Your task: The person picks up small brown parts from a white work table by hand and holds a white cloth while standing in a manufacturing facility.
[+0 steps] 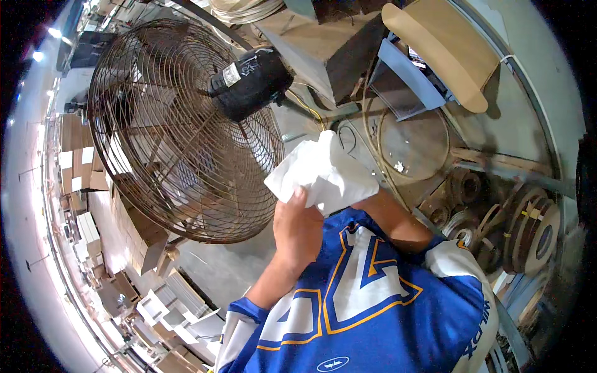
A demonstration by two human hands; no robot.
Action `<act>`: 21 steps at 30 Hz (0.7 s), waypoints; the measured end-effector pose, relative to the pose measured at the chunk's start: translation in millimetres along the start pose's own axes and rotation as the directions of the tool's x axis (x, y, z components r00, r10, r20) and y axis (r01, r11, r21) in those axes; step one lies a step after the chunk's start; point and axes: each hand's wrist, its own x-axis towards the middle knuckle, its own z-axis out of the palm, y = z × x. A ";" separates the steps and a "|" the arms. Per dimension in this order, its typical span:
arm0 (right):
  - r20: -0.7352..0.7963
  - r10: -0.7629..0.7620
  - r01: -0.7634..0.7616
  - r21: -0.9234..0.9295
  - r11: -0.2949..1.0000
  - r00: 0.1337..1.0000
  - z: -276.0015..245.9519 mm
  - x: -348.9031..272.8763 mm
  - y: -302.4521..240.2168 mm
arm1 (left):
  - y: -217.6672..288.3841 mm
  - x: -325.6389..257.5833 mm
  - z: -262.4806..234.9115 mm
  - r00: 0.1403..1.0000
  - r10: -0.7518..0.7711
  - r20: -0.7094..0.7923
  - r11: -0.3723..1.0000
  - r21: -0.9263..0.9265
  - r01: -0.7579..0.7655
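A folded, creased white sheet (320, 177) is held up in front of my chest; whether it is paper or cloth I cannot tell. My left hand (297, 227) is closed on its lower left part, the thumb pressed flat over the front. At the sheet's lower right edge is my right hand (368, 202), mostly covered by it, so its fingers are hidden. One white fold sticks up at the top middle.
Close on the left stands a large caged fan (186, 137) with a black motor (252, 84). An open cardboard box (444, 46) and a grey-blue bin (407, 81) are at far right. Hose (448, 149) loops over the floor. Several coiled rolls (528, 230) stand at right.
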 end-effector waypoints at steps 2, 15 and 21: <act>0.003 -0.088 0.087 0.119 0.989 0.996 -0.1 -0.4 -59.4 | 1.0 -21.0 -11.0 0.985 0.135 0.110 0.978 0.146 -0.150; -0.539 -0.617 0.710 0.703 0.047 0.574 82.6 37.6 -259.5 | 74.7 -127.9 -28.8 0.724 0.472 0.502 0.809 0.078 -0.582; -0.424 -0.761 0.651 0.759 -0.003 0.490 81.1 82.0 -281.3 | 107.1 -127.8 -48.3 0.606 0.601 0.521 0.682 0.060 -0.729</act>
